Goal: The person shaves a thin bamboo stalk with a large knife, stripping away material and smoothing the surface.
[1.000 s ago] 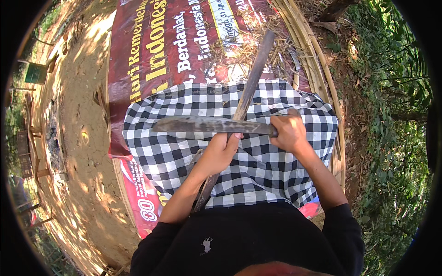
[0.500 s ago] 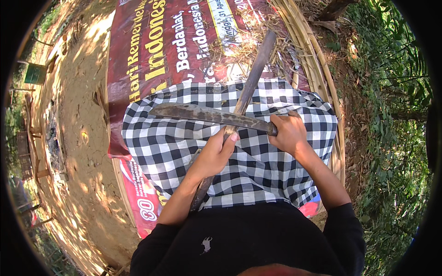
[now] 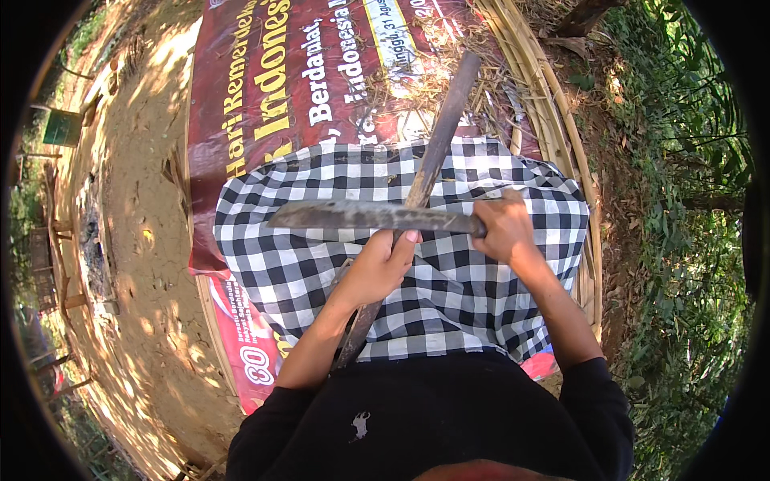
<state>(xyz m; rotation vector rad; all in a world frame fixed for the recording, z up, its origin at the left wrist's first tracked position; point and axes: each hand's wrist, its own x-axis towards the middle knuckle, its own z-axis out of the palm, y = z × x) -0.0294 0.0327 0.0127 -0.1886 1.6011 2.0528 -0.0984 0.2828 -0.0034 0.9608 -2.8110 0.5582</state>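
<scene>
A long brown bamboo strip runs from my lap up and away over a black-and-white checked cloth that covers my legs. My left hand grips the strip near its middle. My right hand is closed on the handle of a large dark machete, whose blade lies crosswise over the strip, pointing left, just above my left hand.
A red printed banner lies on the ground under me. Bamboo shavings are scattered on it, and a bundle of bamboo slats lies along its right side. Bare dirt stretches to the left, green plants to the right.
The machete blade tilted up toward the far end of the strip, then came back level and a little nearer to my left hand. Both hands kept their grips.
</scene>
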